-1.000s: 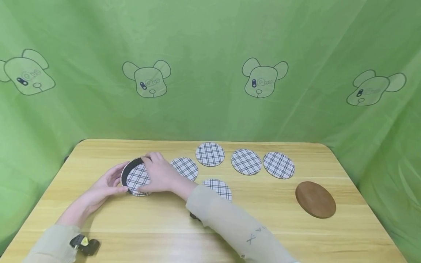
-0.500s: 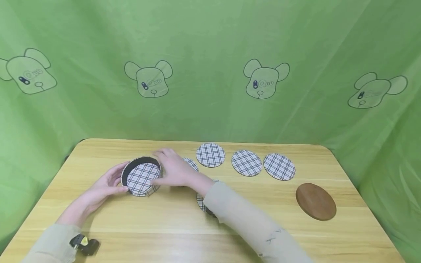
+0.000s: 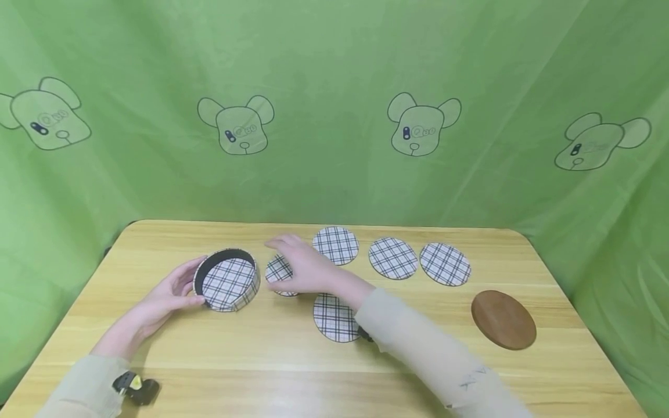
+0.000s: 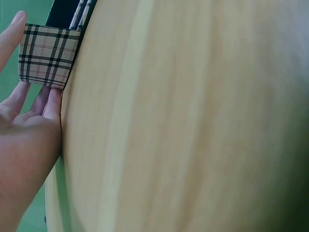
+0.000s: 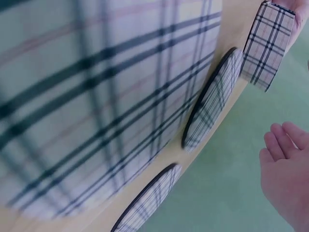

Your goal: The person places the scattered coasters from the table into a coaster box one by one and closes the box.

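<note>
My left hand [image 3: 169, 293] grips the left side of a round plaid coaster holder [image 3: 250, 293], its thumb and fingers apart around the wall. The holder has a black lining and stands on the table with plaid coasters [image 4: 79, 14] inside, their edges showing in the left wrist view. My right hand [image 3: 308, 270] is over a plaid coaster [image 3: 279, 270] just right of the holder, partly covering it. Its fingers are extended with nothing between them; in the right wrist view, the hand [image 5: 289, 169] shows apart from that coaster [image 5: 215, 101].
Another plaid coaster [image 3: 334, 319] lies in front of the right forearm. Three more, a back coaster [image 3: 335, 245], a middle one [image 3: 393, 258] and a right one [image 3: 445, 264], lie along the far side. A brown round disc [image 3: 503, 319] lies at the right of the wooden table [image 3: 235, 360].
My right hand has left the holder and moved right, over the nearby coaster. The front coaster is now more exposed. My left hand keeps its grip on the holder.
</note>
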Tool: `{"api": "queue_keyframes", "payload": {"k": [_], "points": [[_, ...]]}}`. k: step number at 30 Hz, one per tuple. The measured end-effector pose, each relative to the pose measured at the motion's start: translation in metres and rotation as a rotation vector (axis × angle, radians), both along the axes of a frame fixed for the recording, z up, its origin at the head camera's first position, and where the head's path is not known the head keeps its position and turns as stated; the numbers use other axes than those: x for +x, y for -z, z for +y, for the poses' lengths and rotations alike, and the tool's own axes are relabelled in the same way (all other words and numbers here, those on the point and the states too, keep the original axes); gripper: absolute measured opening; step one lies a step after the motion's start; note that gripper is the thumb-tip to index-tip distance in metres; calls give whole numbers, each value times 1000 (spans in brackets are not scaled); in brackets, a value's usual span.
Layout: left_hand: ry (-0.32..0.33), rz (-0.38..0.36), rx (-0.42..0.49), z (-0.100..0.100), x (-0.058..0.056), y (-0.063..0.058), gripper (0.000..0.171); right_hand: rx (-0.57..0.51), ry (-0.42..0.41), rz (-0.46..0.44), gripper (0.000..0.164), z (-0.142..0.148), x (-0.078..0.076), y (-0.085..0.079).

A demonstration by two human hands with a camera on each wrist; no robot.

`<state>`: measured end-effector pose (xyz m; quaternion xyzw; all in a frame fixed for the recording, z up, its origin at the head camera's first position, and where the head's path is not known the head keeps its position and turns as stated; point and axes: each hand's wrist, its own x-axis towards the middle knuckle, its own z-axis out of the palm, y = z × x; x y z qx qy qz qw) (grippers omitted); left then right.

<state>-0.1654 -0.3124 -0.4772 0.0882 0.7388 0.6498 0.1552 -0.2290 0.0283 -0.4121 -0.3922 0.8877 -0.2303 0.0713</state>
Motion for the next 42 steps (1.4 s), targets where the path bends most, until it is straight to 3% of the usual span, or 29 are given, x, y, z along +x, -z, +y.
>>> {"api": "queue_keyframes", "payload": {"k": [16,42], "points": [[11,-5,-4,2,1,-3,94,-33,-35,-3,87,57,3,7],[0,-11,-3,1,0,0,94,57,-45,-25,87,126,24,24]]}}
